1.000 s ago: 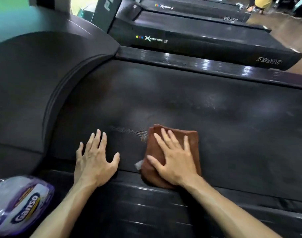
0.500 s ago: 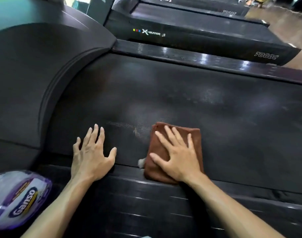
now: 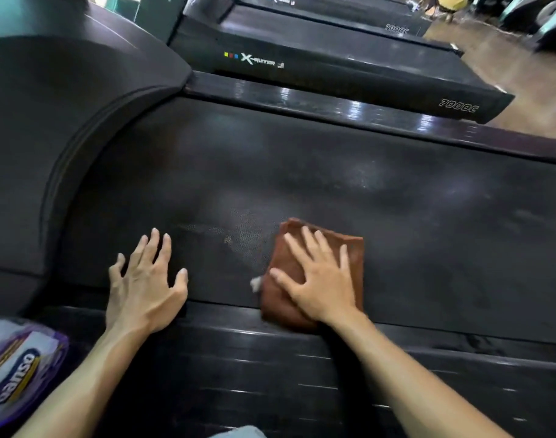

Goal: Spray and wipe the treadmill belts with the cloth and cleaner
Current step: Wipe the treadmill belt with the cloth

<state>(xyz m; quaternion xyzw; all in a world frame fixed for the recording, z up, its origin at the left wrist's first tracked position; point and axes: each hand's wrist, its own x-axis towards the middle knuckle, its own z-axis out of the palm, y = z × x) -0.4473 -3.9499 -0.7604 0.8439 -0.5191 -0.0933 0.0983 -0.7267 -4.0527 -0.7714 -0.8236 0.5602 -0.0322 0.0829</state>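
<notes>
Across the wide black textured treadmill belt [image 3: 333,184], dull patches remain far and right, so sweep outward in overlapping strokes. Your right hand [image 3: 321,279] presses the folded rust-brown cloth [image 3: 354,260] at the belt's near edge, fingers [image 3: 305,245] spread flat. Your left hand [image 3: 143,279] braces, splayed, empty.
</notes>
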